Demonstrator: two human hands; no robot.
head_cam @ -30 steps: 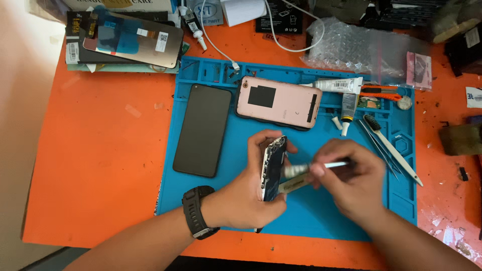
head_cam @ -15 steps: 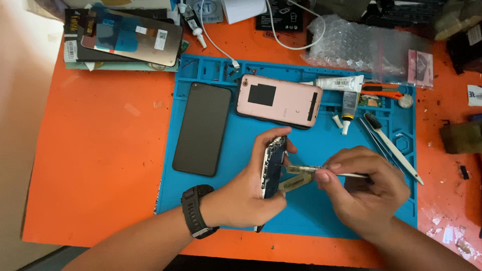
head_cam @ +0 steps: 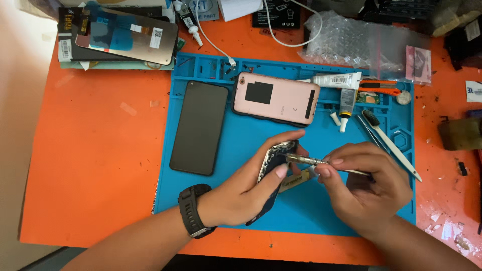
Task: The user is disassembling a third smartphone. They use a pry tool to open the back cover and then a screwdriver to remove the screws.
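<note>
My left hand (head_cam: pixel 246 190), with a black watch on the wrist, grips an opened phone body (head_cam: pixel 273 160) tilted up on its edge above the blue work mat (head_cam: pixel 241 135). My right hand (head_cam: pixel 366 185) pinches a slim metal screwdriver (head_cam: pixel 306 160) held nearly level, with its tip touching the upper part of the phone body. A small tan strip (head_cam: pixel 296 181) lies on the mat just under the two hands.
A black phone screen (head_cam: pixel 200 126) and a pink back cover (head_cam: pixel 275 98) lie on the mat. Glue tubes (head_cam: pixel 334 79), an orange cutter (head_cam: pixel 381 88) and a white brush (head_cam: pixel 391 145) sit at right. Screen panels (head_cam: pixel 125 35), a cable and bubble wrap (head_cam: pixel 361 42) lie behind on the orange table.
My right hand has shifted slightly right and turned the screwdriver nearly level against the phone. My left hand keeps the phone body tilted in about the same place.
</note>
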